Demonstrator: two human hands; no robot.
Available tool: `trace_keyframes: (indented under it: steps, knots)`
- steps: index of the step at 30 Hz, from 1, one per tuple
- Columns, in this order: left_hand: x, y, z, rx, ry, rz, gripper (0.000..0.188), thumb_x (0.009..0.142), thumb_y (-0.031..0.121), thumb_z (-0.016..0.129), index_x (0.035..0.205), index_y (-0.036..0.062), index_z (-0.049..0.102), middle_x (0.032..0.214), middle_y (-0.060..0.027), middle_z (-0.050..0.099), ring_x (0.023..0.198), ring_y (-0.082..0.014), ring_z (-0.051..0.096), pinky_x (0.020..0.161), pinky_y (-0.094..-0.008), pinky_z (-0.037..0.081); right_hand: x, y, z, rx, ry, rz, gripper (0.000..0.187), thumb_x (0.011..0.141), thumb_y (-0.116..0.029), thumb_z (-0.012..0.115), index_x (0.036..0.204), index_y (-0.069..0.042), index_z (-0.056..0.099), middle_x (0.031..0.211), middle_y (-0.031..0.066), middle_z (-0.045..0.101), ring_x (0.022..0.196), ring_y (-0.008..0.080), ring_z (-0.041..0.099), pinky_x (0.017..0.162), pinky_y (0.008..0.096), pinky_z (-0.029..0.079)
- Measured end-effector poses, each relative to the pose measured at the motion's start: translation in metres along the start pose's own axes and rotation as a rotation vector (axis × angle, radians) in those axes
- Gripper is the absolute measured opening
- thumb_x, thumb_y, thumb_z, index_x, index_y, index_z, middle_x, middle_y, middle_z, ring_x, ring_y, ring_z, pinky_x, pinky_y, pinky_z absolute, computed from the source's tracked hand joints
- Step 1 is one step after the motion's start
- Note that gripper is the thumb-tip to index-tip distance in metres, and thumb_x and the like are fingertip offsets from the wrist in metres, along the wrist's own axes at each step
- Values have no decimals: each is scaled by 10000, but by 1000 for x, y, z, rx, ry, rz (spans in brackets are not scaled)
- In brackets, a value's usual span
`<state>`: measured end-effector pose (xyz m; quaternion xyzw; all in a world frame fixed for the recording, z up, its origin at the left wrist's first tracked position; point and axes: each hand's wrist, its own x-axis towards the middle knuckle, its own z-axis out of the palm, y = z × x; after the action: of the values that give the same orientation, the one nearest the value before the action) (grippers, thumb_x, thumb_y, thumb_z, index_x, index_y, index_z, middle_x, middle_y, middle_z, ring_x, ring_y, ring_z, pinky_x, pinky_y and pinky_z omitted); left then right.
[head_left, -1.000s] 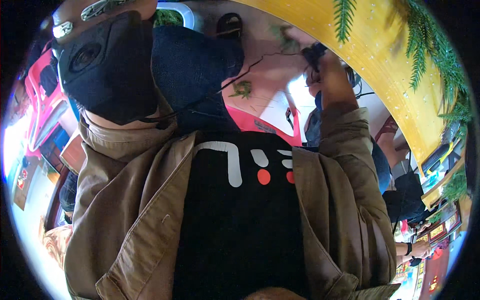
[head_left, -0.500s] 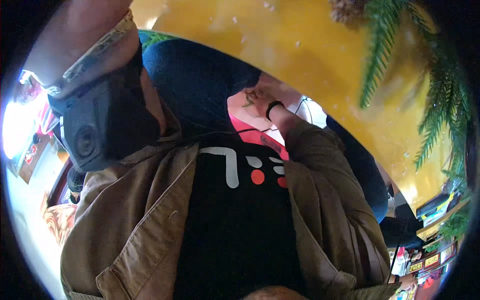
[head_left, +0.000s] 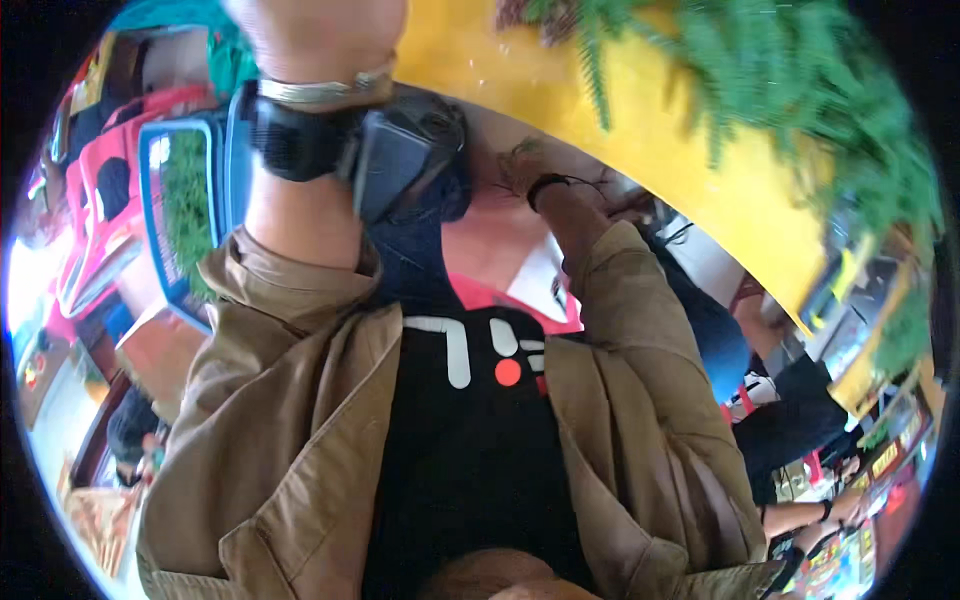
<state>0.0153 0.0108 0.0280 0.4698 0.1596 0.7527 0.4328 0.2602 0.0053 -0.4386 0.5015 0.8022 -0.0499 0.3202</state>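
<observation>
A person in a tan jacket (head_left: 300, 450) raises the left hand (head_left: 315, 35), mostly cut off above a strapped black wrist device (head_left: 385, 155); the right hand (head_left: 525, 165), farther right, touches dark cords (head_left: 590, 185); neither grip can be told

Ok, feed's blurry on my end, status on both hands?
Left hand up at top edge, fingers cut off; black strapped device at its wrist. Right hand up by thin dark cords, grip unclear. Green fronds overhead.

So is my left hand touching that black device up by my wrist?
Cannot tell. In the head view the black device sits against the left wrist by a black strap, but the left hand is cut off at the top edge.
</observation>
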Motion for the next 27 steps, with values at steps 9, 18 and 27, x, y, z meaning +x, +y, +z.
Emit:
trace_keyframes:
  steps: [9, 18, 27]
  knots:
    - [-50, -12, -17, 155, 139, -297, 248, 957, 233, 447, 990, 41, 599, 678, -57, 567, 517, -121, 522, 449, -216, 375, -200, -31, -164, 235, -109, -302, 179, 729, -177, 568, 759, -52, 691, 835, 175, 680, 802, 361, 656, 716, 455, 528]
    - [-67, 38, -20, 96, 252, -556, 234, 960, 239, 438, 925, 81, 607, 628, -22, 543, 468, -98, 496, 398, -208, 344, -454, -21, -376, 699, 320, -362, 219, 729, -106, 623, 926, -14, 644, 969, 148, 629, 947, 330, 597, 823, 371, 489]
    - [-66, 56, -7, 89, 176, -549, 234, 956, 257, 443, 920, 92, 606, 617, -1, 527, 464, -78, 475, 399, -201, 341, -460, 132, -561, 337, 1084, 121, 298, 813, -187, 655, 1053, -10, 650, 1059, 138, 666, 980, 264, 631, 846, 326, 478]
